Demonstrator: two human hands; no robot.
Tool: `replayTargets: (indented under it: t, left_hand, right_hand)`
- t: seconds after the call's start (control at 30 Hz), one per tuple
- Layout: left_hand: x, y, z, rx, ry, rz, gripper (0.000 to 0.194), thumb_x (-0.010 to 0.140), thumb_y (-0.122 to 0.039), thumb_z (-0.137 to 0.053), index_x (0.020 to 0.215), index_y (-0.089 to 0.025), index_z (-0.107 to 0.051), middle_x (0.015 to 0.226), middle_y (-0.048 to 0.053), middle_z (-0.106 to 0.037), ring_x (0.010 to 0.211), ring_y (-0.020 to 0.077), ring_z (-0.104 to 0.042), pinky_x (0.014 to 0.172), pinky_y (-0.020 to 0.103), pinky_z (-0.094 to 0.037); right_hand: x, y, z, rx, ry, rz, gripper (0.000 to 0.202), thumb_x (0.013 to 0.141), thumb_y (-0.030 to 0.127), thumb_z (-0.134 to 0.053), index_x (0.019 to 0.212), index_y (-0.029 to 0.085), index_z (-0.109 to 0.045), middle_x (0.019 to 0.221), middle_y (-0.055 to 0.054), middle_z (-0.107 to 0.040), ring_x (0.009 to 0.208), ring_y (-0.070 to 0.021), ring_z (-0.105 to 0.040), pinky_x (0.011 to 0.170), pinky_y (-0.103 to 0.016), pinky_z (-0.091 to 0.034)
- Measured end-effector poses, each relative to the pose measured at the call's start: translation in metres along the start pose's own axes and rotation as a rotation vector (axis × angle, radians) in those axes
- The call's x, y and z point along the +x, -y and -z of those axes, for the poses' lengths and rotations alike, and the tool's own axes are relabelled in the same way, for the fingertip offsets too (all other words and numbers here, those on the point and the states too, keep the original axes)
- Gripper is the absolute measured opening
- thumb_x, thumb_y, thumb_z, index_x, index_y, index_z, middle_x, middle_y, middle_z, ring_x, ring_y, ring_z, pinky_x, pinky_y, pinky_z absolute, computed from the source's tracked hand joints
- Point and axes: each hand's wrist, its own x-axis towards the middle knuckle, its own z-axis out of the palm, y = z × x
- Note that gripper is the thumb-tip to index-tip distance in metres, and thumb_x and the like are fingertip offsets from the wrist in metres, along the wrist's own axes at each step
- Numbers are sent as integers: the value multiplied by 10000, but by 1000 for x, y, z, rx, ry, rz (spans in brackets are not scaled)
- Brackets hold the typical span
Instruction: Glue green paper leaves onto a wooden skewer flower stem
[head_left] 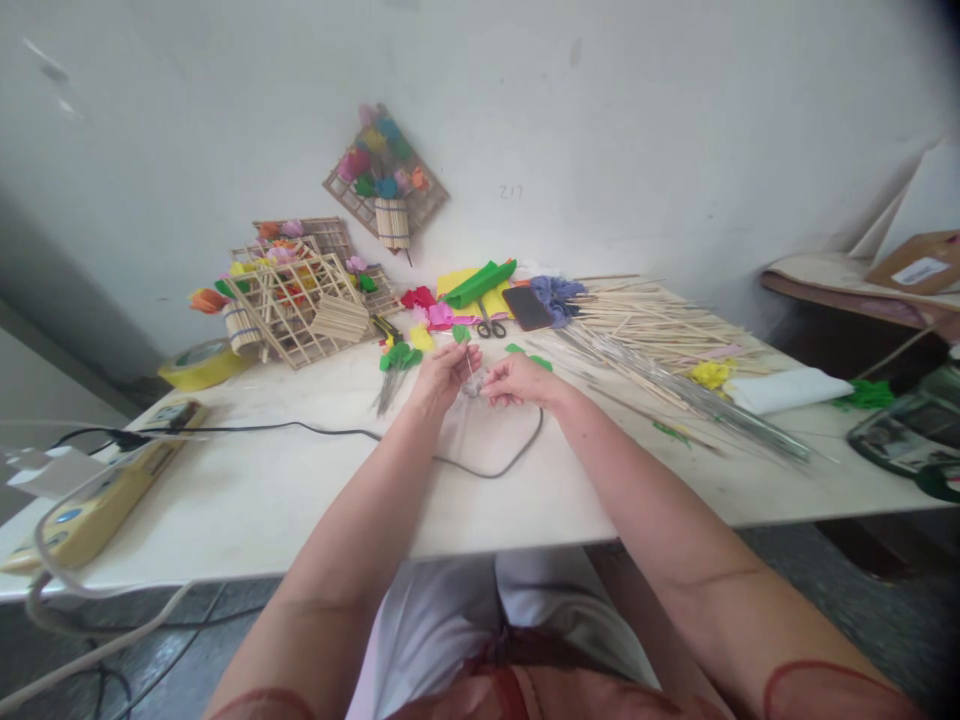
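Observation:
My left hand (pixel 450 372) is closed around a thin stem that has a green leaf-like piece (pixel 460 333) at its top. Close beside it on the right, my right hand (pixel 517 381) has its fingers pinched together at a small greyish, translucent bit (pixel 474 383) between the hands; its exact form is too blurred to tell. Green pieces on wire stems (pixel 400 358) lie left of my left hand. More green pieces (pixel 529 357) lie just behind my right hand. Black scissors (pixel 491 328) rest beyond both hands.
Stick lattices with paper flowers (pixel 300 300) stand at the back left. Coloured paper (pixel 480 288), a phone (pixel 526 308) and many thin sticks (pixel 660 325) lie behind and right. A black cable (pixel 495 473) loops near my hands from a power strip (pixel 105 490).

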Motion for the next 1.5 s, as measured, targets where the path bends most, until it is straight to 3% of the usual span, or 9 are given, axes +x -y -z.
replayTargets:
  t: [0.2, 0.43, 0.63, 0.9, 1.1, 1.2, 1.3, 1.4, 1.5]
  left_hand:
    - [-1, -3, -1, 4, -22, -39, 27, 734, -104, -617, 720, -111, -595, 687, 35, -655, 630, 106, -635, 709, 256, -517]
    - [0, -17, 5, -24, -80, -107, 70, 740, -87, -585, 682, -122, -568, 657, 14, -638, 602, 83, -619, 701, 228, -506]
    - [3, -22, 12, -17, -79, -75, 31, 737, -97, -588, 712, -112, -578, 665, 21, -644, 600, 91, -622, 671, 231, -506]
    - [1, -22, 13, -9, -28, -35, 56, 720, -95, -593, 689, -119, -554, 635, 11, -626, 560, 90, -607, 625, 227, -504]
    - [1, -25, 15, -16, -31, -45, 60, 707, -107, -613, 697, -126, -557, 632, -2, -612, 555, 84, -602, 616, 218, -505]
    - [0, -25, 15, -22, -35, -39, 42, 713, -102, -598, 696, -124, -566, 625, 2, -611, 545, 80, -597, 602, 209, -503]
    - [-1, -24, 14, -6, -24, -8, 47, 724, -90, -577, 687, -118, -570, 605, 7, -608, 532, 84, -593, 588, 211, -504]
    - [-2, -21, 13, 29, -10, 37, 53, 733, -91, -567, 687, -115, -575, 600, 16, -611, 528, 89, -594, 584, 213, -504]
    - [-2, -19, 14, 54, 20, 71, 40, 727, -96, -575, 693, -117, -577, 598, 23, -613, 525, 92, -592, 585, 217, -508]
  right_hand:
    - [-3, 5, 0, -56, -1, 54, 226, 665, 316, -672, 577, 124, -594, 559, -30, -630, 395, -54, -464, 338, -163, -295]
    - [2, 3, 9, -673, -477, 157, 183, 751, 244, -552, 839, 147, -680, 834, -64, -690, 772, -164, -606, 708, -254, -439]
    - [2, -1, 1, -1112, -302, 59, 386, 768, 292, -497, 1112, 153, -606, 1050, -134, -647, 991, -271, -569, 835, -350, -405]
    - [10, -7, -19, -1139, -223, -64, 431, 726, 278, -503, 1130, 140, -553, 1049, -155, -642, 961, -293, -597, 759, -358, -432]
    - [7, -6, -11, -1175, -289, -60, 322, 756, 281, -508, 1039, 153, -591, 938, -155, -662, 910, -278, -613, 744, -345, -424]
    - [5, -7, 3, -1084, -433, -107, 271, 758, 278, -511, 991, 188, -617, 904, -125, -668, 872, -256, -616, 721, -322, -429]
    - [4, -9, 16, -696, -546, -74, 263, 726, 315, -541, 932, 181, -634, 784, -76, -652, 767, -215, -607, 653, -289, -440]
    - [2, -8, 24, -114, -448, 93, 352, 700, 354, -560, 963, 127, -617, 576, -8, -552, 536, -143, -523, 531, -261, -433]
    - [-2, -6, 27, 209, -293, 221, 375, 652, 378, -621, 913, 109, -617, 500, 30, -493, 420, -96, -424, 440, -243, -396]
